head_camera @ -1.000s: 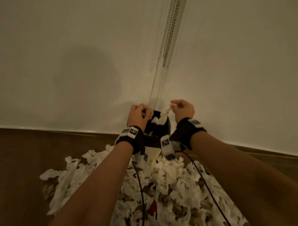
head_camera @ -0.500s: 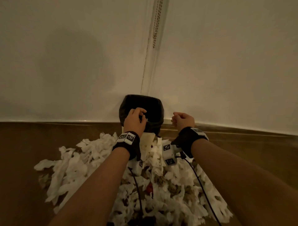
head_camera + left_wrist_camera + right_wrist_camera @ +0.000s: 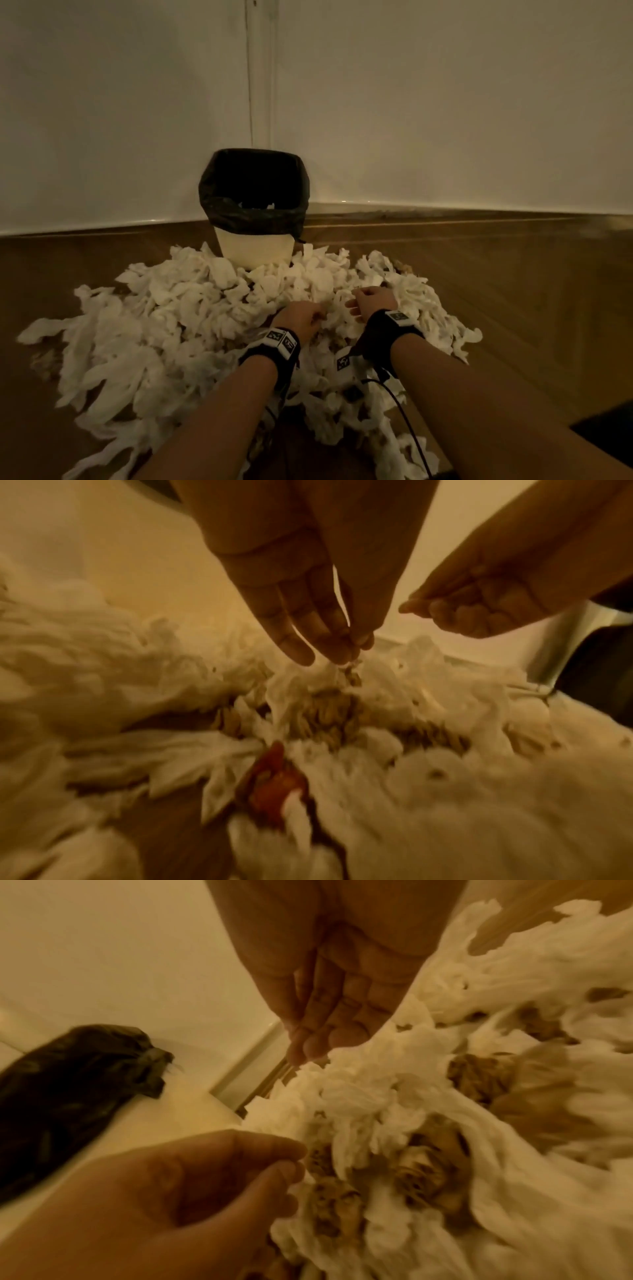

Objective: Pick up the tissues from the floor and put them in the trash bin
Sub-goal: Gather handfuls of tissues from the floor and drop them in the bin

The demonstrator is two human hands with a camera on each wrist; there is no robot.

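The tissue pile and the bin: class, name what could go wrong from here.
1. Brown crumbs lie among the tissues; a lifted tissue could scatter them over the floor.
2. Tissues crowd the bin's base; an arm reaching over might nudge or tip it.
3. The left hand and right hand work close together and may grab the same tissue, tearing it.

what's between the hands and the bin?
Head view: only heaped tissues lie between both hands, left and right, and the trash bin.
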